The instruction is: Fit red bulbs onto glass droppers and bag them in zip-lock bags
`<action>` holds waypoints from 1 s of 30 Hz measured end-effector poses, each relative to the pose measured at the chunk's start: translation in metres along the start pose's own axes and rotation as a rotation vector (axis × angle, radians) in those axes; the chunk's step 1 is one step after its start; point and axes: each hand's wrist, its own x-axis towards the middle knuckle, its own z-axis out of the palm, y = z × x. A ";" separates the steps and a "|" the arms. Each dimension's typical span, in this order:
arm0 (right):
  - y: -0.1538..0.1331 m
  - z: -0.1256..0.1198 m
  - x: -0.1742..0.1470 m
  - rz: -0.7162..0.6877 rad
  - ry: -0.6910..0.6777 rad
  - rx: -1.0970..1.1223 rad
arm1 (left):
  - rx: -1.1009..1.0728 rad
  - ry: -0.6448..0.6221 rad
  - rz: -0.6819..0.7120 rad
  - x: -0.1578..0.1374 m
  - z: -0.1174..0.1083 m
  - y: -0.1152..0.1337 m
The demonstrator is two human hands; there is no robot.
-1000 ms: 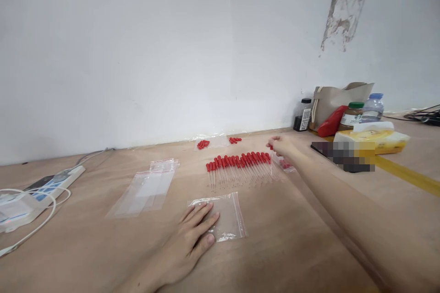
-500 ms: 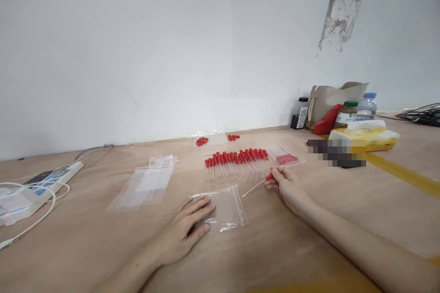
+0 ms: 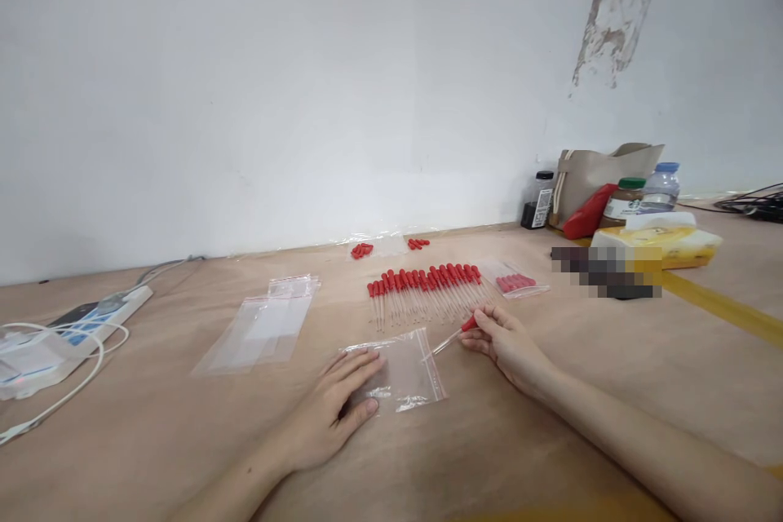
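Note:
My right hand (image 3: 498, 334) pinches a glass dropper (image 3: 468, 323) by its red rubber bulb. The tube slants down to the left, and its tip is at the zip edge of a clear zip bag (image 3: 404, 375); whether the tip is inside the bag, I cannot tell. Fingers spread, my left hand (image 3: 339, 404) lies flat on the left side of that bag and presses it to the table. Behind the bag, a row of droppers (image 3: 422, 281) lies side by side, bulbs away from me. Right of the row is another zip bag (image 3: 517, 284) with several red bulbs inside.
Several flat zip bags (image 3: 260, 330) lie to the left. Small bags of red pieces (image 3: 362, 250) sit by the wall. A power strip (image 3: 91, 338) with white cables is at far left. A tissue pack (image 3: 657, 245), a jar (image 3: 625, 200) and a bottle (image 3: 538, 201) stand at right.
My right hand has moved slightly left and toward me, bringing the dropper's tip from beside the zip bag to its zip edge. My left hand stays on the bag.

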 end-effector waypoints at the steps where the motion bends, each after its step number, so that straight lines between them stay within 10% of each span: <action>1: 0.000 0.000 -0.002 0.022 -0.052 -0.011 | -0.009 0.007 -0.001 0.001 0.000 0.001; 11: -0.004 0.001 -0.016 -0.371 -0.568 -0.684 | -0.045 -0.015 -0.008 0.011 0.003 0.013; 16: 0.005 0.007 -0.013 -0.111 -0.789 -0.444 | -0.069 -0.006 0.010 0.014 0.005 0.017; 30: -0.007 -0.002 -0.006 -0.522 -0.535 -0.947 | -0.212 0.035 -0.004 0.006 -0.001 0.000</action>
